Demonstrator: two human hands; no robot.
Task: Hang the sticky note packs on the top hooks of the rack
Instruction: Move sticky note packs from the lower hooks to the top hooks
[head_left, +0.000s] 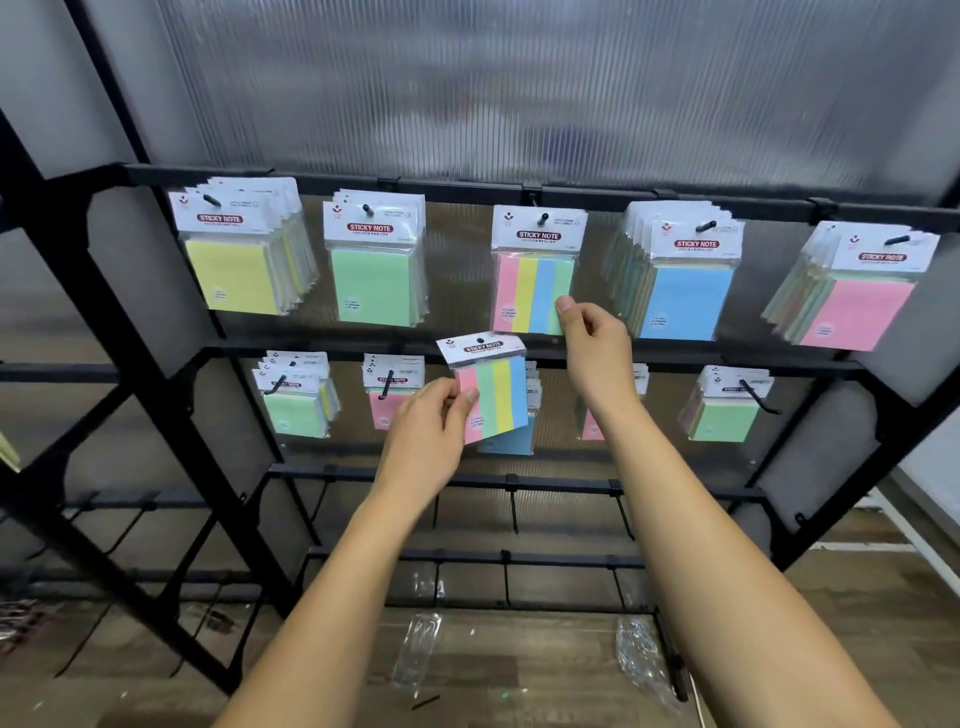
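Holding a striped sticky note pack (488, 387) in our left hand (426, 436), pinched at its lower left corner, we are midway through a hanging step; it floats in front of the second rail, just at seven o'clock from the striped pack (535, 280) already on the middle top hook (543, 217). Our right hand (592, 338) pinches that hung pack's lower right corner, fingers curled. We judge the next move calls for lifting the held pack to twelve o'clock and threading its header hole onto the hook. Counting left to right, we see five top hooks, each loaded: a yellow-fronted bunch (239, 249), a green one (376, 260), the striped pack, a blue-fronted bunch (685, 275), a pink-fronted bunch (857, 291). Five lower groups hang beneath.
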